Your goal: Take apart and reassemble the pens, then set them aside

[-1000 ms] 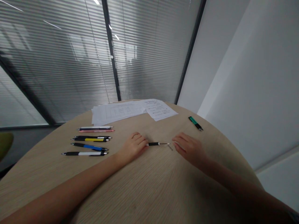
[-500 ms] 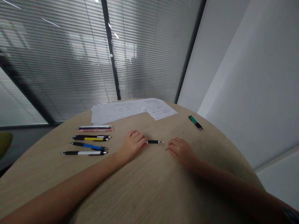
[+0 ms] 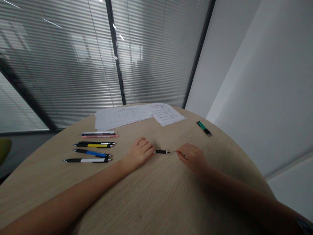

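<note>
My left hand (image 3: 139, 151) rests on the round wooden table (image 3: 151, 195) with its fingers curled round the back end of a thin pen part with a black grip (image 3: 161, 151). The part lies level and points right. My right hand (image 3: 192, 156) is just right of its tip, fingers pinched together at the tip on a small piece that is too small to name.
Several pens (image 3: 94, 147) lie in a row on the left of the table. White printed sheets (image 3: 137, 116) lie at the far edge. A green and black pen piece (image 3: 204, 128) lies at the right. Blinds and a wall stand behind.
My right hand picked up the small piece that lay on the table by the pen's tip and brought its pinched fingers to the tip. My left hand stayed put.
</note>
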### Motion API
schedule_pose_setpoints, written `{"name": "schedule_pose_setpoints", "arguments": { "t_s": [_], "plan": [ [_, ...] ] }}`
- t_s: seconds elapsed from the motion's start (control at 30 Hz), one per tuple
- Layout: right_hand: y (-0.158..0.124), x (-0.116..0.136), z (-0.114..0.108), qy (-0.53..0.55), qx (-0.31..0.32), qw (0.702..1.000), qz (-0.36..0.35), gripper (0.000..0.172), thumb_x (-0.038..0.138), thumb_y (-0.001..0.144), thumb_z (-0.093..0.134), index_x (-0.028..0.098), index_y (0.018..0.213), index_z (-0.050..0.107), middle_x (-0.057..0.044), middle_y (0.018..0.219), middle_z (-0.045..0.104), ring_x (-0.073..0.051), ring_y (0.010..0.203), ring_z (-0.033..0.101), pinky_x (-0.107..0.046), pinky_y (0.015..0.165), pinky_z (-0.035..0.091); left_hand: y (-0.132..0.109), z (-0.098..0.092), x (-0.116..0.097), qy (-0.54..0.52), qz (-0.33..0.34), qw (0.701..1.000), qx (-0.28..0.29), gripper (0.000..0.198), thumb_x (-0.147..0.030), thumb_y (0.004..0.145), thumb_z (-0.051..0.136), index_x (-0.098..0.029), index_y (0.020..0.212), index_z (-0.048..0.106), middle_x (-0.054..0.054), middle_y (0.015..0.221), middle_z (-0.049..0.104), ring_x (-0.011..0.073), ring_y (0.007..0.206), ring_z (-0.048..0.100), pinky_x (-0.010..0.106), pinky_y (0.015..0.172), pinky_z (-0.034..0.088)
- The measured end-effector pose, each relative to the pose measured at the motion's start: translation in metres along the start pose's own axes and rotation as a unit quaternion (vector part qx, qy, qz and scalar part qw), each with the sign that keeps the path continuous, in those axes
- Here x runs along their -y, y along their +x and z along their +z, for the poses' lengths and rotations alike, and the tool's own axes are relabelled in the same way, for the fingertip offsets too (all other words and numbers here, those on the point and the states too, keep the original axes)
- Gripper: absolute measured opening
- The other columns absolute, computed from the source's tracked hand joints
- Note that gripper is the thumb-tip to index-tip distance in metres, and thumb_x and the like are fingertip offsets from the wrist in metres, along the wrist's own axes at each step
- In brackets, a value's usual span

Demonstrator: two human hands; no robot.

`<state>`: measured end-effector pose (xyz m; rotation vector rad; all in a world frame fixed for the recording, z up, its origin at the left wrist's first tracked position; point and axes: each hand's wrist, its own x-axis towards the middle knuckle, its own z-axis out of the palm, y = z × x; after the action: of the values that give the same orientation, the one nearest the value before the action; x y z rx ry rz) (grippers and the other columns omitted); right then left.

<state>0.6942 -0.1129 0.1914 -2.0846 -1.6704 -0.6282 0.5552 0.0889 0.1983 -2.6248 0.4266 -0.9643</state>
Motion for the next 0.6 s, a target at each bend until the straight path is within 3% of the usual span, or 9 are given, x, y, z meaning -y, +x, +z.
{"name": "schedule_pose_setpoints", "arguments": {
  "t_s": [0.6],
  "plan": [
    [0.0006, 0.0041, -0.0020, -0.018, -0.009, 0.999, -0.025, 0.019, 0.016, 0.079, 0.043, 0.017, 0.069, 0.060, -0.003, 0.066, 0.061, -0.014, 0.067, 0.052, -0.025, 0.065, 0.038, 0.0013, -0.0028, -0.0020, 0.005, 0.024, 1.000, -0.013, 0.018, -0.018, 0.087, 0.037, -0.017, 0.081, 0.054, 0.001, 0.070, 0.057, 0.0137, 0.068, 0.048, 0.033, 0.079, 0.034]
  ]
}}
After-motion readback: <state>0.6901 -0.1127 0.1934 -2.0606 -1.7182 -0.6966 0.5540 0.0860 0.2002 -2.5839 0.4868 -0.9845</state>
